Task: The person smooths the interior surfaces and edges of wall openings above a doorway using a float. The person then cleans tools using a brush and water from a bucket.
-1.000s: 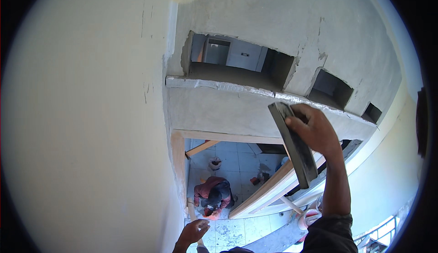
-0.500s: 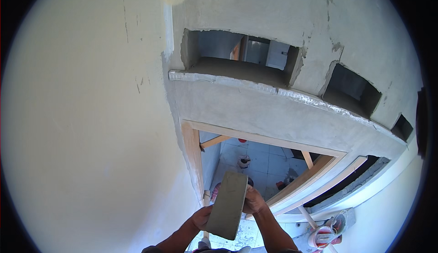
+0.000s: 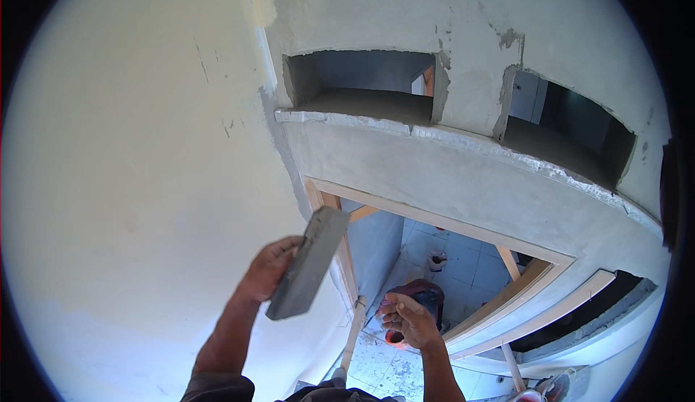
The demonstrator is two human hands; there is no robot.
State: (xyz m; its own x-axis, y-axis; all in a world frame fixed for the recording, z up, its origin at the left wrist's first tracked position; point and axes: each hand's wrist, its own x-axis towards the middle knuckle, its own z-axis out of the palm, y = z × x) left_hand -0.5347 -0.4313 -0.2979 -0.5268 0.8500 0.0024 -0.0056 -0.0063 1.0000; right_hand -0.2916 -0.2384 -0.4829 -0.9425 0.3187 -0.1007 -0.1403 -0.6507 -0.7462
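My left hand [image 3: 273, 269] grips a grey rectangular slab [image 3: 311, 261] by its left side, with the fingers partly hidden behind it. The slab is long and flat, tilted, and looks coated with mortar; its upper end overlaps the left post of the wooden door frame [image 3: 441, 219]. To the right, apart from the slab, my right hand [image 3: 410, 320] is raised with its fingers loosely bent and nothing visible in them. Behind that hand, a dark rounded shape with a reddish edge [image 3: 432, 297] shows in the doorway, too covered to make out.
A cream wall [image 3: 145, 185] rises at left. The grey plastered wall [image 3: 405, 159] ahead has niches above a rough ledge [image 3: 463, 135]. A wooden pole [image 3: 353, 337] leans near my left arm. A small bucket [image 3: 437, 261] stands on the tiled floor beyond; another container [image 3: 528, 396] sits lower right.
My right hand has let go of the slab and moved slightly right. My left hand has carried the slab left and upward, turning it partly edge-on. The view has shifted.
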